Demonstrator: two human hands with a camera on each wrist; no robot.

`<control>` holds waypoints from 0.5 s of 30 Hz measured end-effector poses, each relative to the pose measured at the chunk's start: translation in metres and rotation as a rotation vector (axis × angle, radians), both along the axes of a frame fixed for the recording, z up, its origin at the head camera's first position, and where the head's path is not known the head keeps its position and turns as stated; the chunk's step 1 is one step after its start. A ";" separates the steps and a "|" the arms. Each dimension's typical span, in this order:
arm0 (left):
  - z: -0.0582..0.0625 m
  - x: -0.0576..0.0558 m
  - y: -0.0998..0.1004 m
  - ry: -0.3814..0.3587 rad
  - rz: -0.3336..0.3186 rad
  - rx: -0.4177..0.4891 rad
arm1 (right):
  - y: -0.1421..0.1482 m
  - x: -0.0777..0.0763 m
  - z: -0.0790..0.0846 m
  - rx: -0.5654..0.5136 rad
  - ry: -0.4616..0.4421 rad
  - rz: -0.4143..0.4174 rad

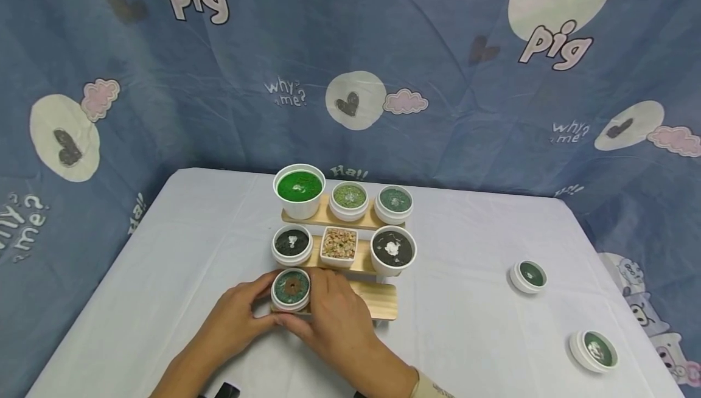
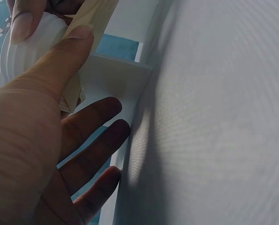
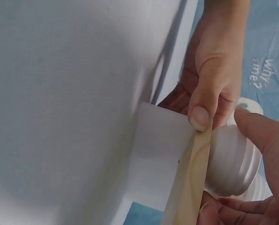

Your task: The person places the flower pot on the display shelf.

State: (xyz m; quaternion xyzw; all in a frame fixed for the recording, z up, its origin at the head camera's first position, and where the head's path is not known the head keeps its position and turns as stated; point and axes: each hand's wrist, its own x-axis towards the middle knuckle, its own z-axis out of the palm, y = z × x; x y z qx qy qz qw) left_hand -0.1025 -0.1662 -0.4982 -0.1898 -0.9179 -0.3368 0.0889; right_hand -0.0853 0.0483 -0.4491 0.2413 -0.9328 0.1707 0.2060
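Observation:
A small white cup (image 1: pixel 291 290) with a speckled green top and brown centre sits at the left end of the lowest wooden shelf (image 1: pixel 378 299) of a three-step display stand. My right hand (image 1: pixel 342 319) grips this cup; its thumb lies on the ribbed side in the right wrist view. From the left, my left hand (image 1: pixel 232 319) holds the shelf's end, its thumb (image 2: pixel 74 47) pressed on the wooden edge beside the cup. Its other fingers (image 2: pixel 95 150) spread beneath, near the stand's white support (image 3: pixel 153 154).
On the middle shelf stand two round cups with dark tops (image 1: pixel 292 243) (image 1: pixel 392 251) and a square dish (image 1: pixel 338 246) of crumbly bits. Three green-filled cups (image 1: pixel 349 201) line the top shelf. Two more cups (image 1: pixel 528 277) (image 1: pixel 593 351) rest on the white tablecloth (image 1: pixel 465 319) at right.

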 end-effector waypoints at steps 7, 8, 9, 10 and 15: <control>0.000 0.001 0.000 0.014 -0.007 0.009 | 0.009 0.005 0.000 -0.038 -0.025 0.012; 0.000 0.001 0.000 0.012 -0.007 0.012 | 0.012 0.006 0.001 -0.038 -0.026 0.013; 0.000 0.001 0.001 0.010 -0.005 0.014 | 0.014 0.007 0.001 -0.037 -0.025 0.015; 0.000 0.001 0.001 0.007 -0.001 0.017 | 0.017 0.009 0.001 -0.038 -0.025 0.020; 0.001 0.002 0.002 -0.038 0.026 0.028 | 0.029 0.018 0.002 -0.024 0.002 0.057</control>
